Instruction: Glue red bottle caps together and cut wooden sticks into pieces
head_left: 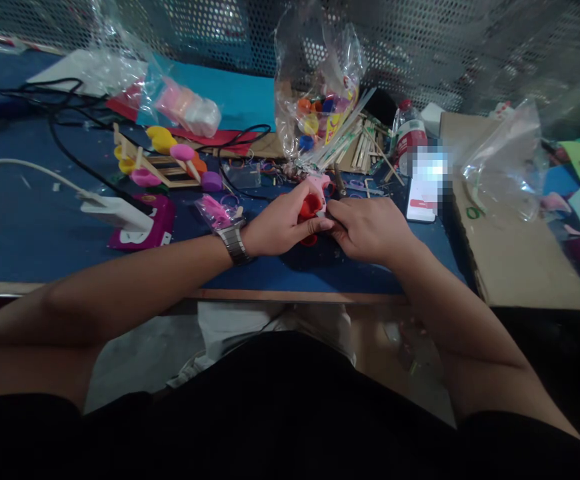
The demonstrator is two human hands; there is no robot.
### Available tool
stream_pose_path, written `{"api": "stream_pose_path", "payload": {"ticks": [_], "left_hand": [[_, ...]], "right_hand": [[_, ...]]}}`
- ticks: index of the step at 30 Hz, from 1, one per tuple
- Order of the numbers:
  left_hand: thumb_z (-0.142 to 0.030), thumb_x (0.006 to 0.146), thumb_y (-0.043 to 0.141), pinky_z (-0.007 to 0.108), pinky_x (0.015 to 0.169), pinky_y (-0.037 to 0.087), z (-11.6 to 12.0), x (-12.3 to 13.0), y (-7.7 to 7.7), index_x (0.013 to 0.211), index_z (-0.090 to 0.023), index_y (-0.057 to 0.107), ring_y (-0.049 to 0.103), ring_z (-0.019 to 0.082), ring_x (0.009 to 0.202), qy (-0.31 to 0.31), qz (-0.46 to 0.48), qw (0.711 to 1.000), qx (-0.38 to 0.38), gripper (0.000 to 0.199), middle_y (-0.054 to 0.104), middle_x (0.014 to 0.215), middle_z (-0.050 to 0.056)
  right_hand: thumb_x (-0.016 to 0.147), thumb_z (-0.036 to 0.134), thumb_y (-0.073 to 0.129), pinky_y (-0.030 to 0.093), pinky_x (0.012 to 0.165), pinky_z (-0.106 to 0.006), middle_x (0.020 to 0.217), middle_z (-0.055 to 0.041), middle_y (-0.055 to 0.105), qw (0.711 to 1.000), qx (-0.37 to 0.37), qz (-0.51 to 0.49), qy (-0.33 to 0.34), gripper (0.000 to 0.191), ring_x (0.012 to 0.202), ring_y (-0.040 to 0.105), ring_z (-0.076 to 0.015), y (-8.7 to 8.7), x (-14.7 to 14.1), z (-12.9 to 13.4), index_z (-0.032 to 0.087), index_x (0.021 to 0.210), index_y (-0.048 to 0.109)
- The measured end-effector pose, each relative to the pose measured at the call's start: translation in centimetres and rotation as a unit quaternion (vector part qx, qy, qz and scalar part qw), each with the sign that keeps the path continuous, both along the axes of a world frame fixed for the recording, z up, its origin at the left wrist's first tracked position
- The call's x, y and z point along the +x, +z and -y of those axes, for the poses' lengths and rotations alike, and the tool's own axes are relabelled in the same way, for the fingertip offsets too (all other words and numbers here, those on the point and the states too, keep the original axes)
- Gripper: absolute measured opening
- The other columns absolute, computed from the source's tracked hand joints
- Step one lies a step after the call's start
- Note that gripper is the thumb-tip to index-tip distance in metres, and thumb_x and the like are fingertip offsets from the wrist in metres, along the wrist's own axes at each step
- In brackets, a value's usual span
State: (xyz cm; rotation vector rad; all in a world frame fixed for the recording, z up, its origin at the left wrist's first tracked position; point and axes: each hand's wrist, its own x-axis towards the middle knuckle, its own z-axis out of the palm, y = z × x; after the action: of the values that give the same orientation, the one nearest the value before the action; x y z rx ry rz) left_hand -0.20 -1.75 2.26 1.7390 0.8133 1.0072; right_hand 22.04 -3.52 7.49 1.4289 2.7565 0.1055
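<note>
My left hand (286,223), with a watch on its wrist, is closed around a small pink and red craft piece (312,205) above the table's front part. The piece has a red cup-like hollow, and its exact kind is unclear. From the right, my right hand (373,230) meets it, fingers pinched together at its edge. A small pale bit shows by the fingertips; what the right fingers grip is hidden. Just below the hands lies a small red round piece (309,240). A clear packet with pink contents (216,211) lies beside the left wrist.
A stick-built model with colored clay lumps (163,163) and a purple power strip (163,223) with a white charger (117,217) stand left. Behind are a clear bag (290,87) and wooden sticks (367,147). A bottle (410,133), phone (423,193) and cardboard (515,260) are right.
</note>
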Motion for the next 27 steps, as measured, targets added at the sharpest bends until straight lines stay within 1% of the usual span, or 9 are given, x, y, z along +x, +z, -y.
{"api": "stream_pose_path", "payload": {"ticks": [2,7,9,11,13,15,18,22,27], "left_hand": [[-0.068,0.084,0.094,0.03,0.087,0.053,0.1,0.0,-0.1,0.107,-0.023,0.066,0.069,0.026,0.093,-0.007,0.01,1.0,-0.012,0.057,0.069,0.091,0.003],[-0.06,0.083,0.097,0.028,0.077,0.052,0.2,0.1,-0.6,0.108,-0.023,0.065,0.066,0.02,0.08,-0.011,0.047,0.996,-0.076,0.055,0.071,0.093,0.002],[-0.061,0.078,0.101,0.03,0.087,0.056,0.1,0.3,-0.5,0.107,-0.023,0.066,0.071,0.024,0.094,-0.009,0.064,0.994,-0.087,0.059,0.074,0.099,0.005],[-0.063,0.071,0.104,0.035,0.103,0.058,0.0,0.4,-0.3,0.104,-0.022,0.066,0.073,0.03,0.117,-0.009,0.072,0.995,-0.071,0.065,0.076,0.108,0.008],[-0.066,0.069,0.104,0.039,0.116,0.055,-0.1,0.5,0.0,0.102,-0.022,0.066,0.069,0.034,0.137,-0.011,0.073,0.996,-0.045,0.067,0.078,0.116,0.012],[-0.068,0.073,0.102,0.041,0.124,0.051,-0.1,0.5,0.3,0.101,-0.022,0.065,0.064,0.035,0.148,-0.016,0.07,0.997,-0.025,0.066,0.078,0.125,0.013],[-0.07,0.076,0.099,0.043,0.129,0.049,0.0,0.5,0.6,0.101,-0.022,0.064,0.06,0.035,0.154,-0.017,0.065,0.998,-0.016,0.065,0.078,0.13,0.015],[-0.074,0.073,0.099,0.042,0.124,0.053,0.1,0.5,0.6,0.099,-0.022,0.065,0.061,0.036,0.153,-0.002,0.065,0.998,-0.027,0.068,0.078,0.128,0.014],[-0.079,0.078,0.094,0.042,0.126,0.051,0.1,0.6,0.7,0.1,-0.022,0.064,0.061,0.035,0.154,-0.012,0.075,0.997,-0.025,0.068,0.077,0.13,0.015]], "right_hand": [[0.109,0.042,0.045,0.016,0.067,-0.039,0.11,-0.0159,0.084,1.0,0.007,-0.005,0.003,0.041,0.088,0.071,-0.0303,-0.1,0.0,0.0,0.019,0.123,0.076],[0.109,0.041,0.043,0.017,0.068,-0.04,0.108,-0.0168,0.083,0.999,0.02,-0.031,0.024,0.041,0.088,0.071,-0.031,-0.4,0.1,-0.2,0.018,0.12,0.075],[0.11,0.04,0.043,0.017,0.068,-0.04,0.107,-0.0166,0.083,0.999,0.017,-0.037,0.03,0.04,0.087,0.07,-0.0307,-0.4,0.2,-0.2,0.018,0.118,0.074],[0.109,0.041,0.043,0.017,0.067,-0.039,0.105,-0.0163,0.083,0.999,0.012,-0.036,0.027,0.039,0.086,0.07,-0.0305,-0.2,0.3,-0.1,0.018,0.117,0.074],[0.109,0.043,0.043,0.017,0.067,-0.039,0.103,-0.0159,0.083,0.999,0.01,-0.033,0.02,0.04,0.086,0.07,-0.0304,0.0,0.3,-0.1,0.018,0.115,0.074],[0.109,0.045,0.043,0.017,0.067,-0.039,0.102,-0.0159,0.083,0.999,0.01,-0.032,0.015,0.042,0.086,0.071,-0.0305,0.2,0.4,-0.1,0.018,0.115,0.074],[0.109,0.045,0.043,0.017,0.067,-0.039,0.102,-0.0164,0.083,0.999,0.01,-0.034,0.014,0.043,0.086,0.07,-0.0306,0.2,0.4,-0.1,0.017,0.115,0.075],[0.11,0.046,0.042,0.017,0.068,-0.039,0.102,-0.0162,0.083,0.999,0.011,-0.041,0.018,0.044,0.083,0.068,-0.0297,0.1,0.4,-0.1,0.017,0.115,0.075],[0.11,0.047,0.041,0.018,0.067,-0.038,0.1,-0.0149,0.082,0.998,0.017,-0.055,0.027,0.044,0.083,0.067,-0.0293,-0.1,0.4,-0.2,0.019,0.114,0.074]]}}
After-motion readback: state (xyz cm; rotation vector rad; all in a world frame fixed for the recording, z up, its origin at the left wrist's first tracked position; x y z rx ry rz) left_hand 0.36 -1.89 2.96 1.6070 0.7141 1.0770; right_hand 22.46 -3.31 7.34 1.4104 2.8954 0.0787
